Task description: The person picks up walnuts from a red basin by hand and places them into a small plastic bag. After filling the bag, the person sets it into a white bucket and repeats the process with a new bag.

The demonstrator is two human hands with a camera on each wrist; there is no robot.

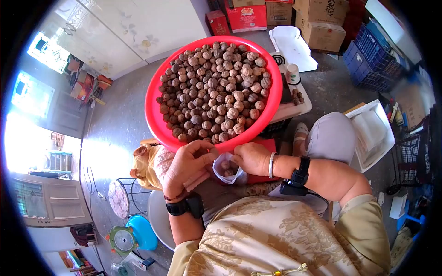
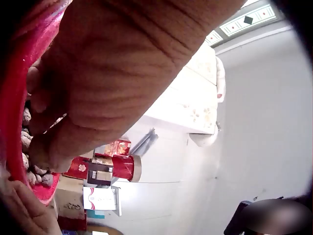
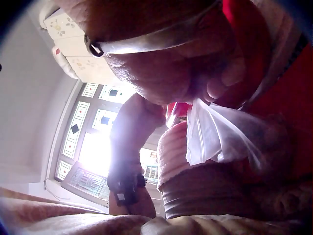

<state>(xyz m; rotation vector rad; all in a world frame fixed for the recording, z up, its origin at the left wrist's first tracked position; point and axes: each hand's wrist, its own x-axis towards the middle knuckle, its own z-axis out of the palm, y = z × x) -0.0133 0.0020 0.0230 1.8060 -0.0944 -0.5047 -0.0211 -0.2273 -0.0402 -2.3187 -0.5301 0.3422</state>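
Observation:
A translucent white plastic bag (image 1: pixel 238 176) stands with its mouth open between my hands, several walnuts (image 1: pixel 226 168) inside it. My right hand (image 1: pixel 255 158) grips the right side of the bag's rim. In the right wrist view its curled fingers hold the gathered plastic (image 3: pixel 220 134). At the left of the mouth, my left hand (image 1: pixel 189 164) pinches the rim between thumb and fingers; the fingertips are partly hidden. Just beyond both hands is a large red basin (image 1: pixel 153 110) heaped with walnuts (image 1: pixel 209 92), its near rim close to the fingers.
A pink towel (image 1: pixel 161 161) lies at the left, beside the left forearm. Right of the basin, a white cup (image 1: pixel 293 73) and a few walnuts (image 1: pixel 298 96) sit on a pale stand. Farther right are blue crates (image 1: pixel 368 66) and a white foam box (image 1: pixel 375 133). Cartons (image 1: pixel 322 34) stand behind.

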